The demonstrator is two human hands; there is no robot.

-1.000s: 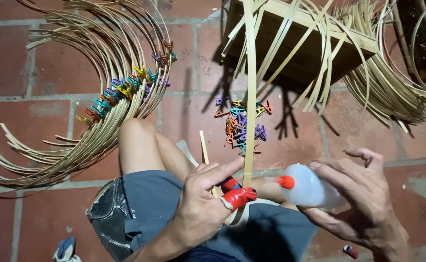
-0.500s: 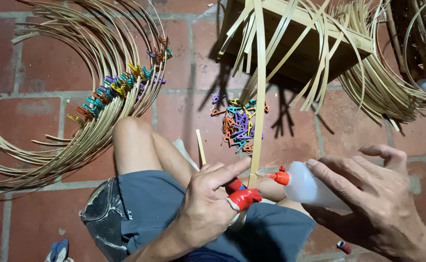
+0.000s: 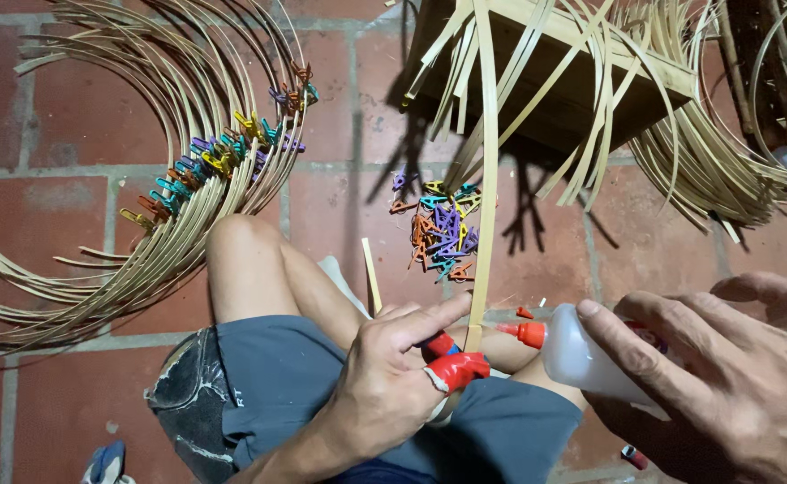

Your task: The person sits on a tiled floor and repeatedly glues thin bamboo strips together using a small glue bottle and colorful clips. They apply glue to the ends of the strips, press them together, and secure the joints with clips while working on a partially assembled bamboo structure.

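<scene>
While the head view looks down on a red brick floor (image 3: 71, 134), a wooden frame (image 3: 581, 81) with loose bamboo strips sits at the top. Left of that frame, curved bamboo hoops (image 3: 142, 260) carry coloured clips; below it lies a pile of clips (image 3: 438, 229). Running down from the frame, a long bamboo strip (image 3: 485, 179) ends at the left hand (image 3: 393, 385), fingers closed on its lower end, red tape on the fingertips. Right hand (image 3: 734, 376) wraps a white glue bottle (image 3: 581, 358), its orange nozzle just beside the strip's end.
</scene>
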